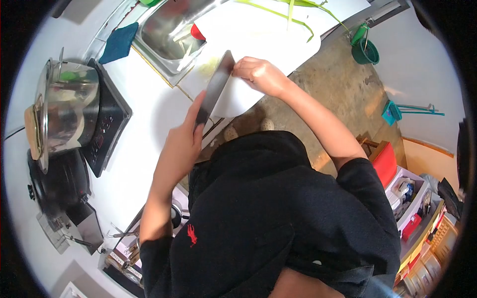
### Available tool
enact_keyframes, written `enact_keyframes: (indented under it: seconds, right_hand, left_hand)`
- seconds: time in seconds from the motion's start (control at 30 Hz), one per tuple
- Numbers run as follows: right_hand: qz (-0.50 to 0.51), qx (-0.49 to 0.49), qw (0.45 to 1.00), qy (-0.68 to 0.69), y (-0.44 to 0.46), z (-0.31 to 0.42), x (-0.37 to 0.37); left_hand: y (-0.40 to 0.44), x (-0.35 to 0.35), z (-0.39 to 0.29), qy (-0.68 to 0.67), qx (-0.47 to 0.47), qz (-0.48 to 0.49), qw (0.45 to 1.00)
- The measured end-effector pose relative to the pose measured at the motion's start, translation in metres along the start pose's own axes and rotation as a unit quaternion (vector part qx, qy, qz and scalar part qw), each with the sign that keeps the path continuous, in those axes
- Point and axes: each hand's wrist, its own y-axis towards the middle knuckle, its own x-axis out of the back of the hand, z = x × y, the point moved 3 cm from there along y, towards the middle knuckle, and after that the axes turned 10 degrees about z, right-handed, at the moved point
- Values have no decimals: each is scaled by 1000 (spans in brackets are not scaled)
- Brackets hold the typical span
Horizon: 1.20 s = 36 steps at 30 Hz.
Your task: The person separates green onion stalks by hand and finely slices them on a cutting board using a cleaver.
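Observation:
My left hand (184,136) is wrapped round the handle of a broad dark kitchen knife (217,87), whose blade slants up and right over a white cutting board (236,102). Close against the blade's right side, my right hand (261,74) has its fingers curled together; whatever they hold is hidden. Pale yellow-green chopped bits (207,65) lie left of the blade. Long green stalks (283,17) stretch across the far end of the white surface, where glare washes out detail.
A steel sink (164,30) with pale scraps and a red item adjoins the board. At left, a large steel pot (74,107) stands on a black cooktop (107,119). A blue cloth (119,42) lies by the sink. A green bucket (365,52) is at right.

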Motion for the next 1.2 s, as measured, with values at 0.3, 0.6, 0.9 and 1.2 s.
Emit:
enact_keyframes:
  seconds: [0.3,0.6,0.9,1.2]
  right_hand:
    - [-62,-45,991,107,30,11,9]
    - [-161,-234,945,162,16,-21,29]
    - [-84,-175,981,20,10,-13,26]
    - [-85,-227,968,-60,25,-52,49]
  left_hand:
    - [-57,23,12,-42,69,-8,997]
    - [-2,-3,-15,-124,59,37,990]
    - [14,2,10,-131,47,-61,988]
    - [8,-13,-2,-111,68,-22,991]
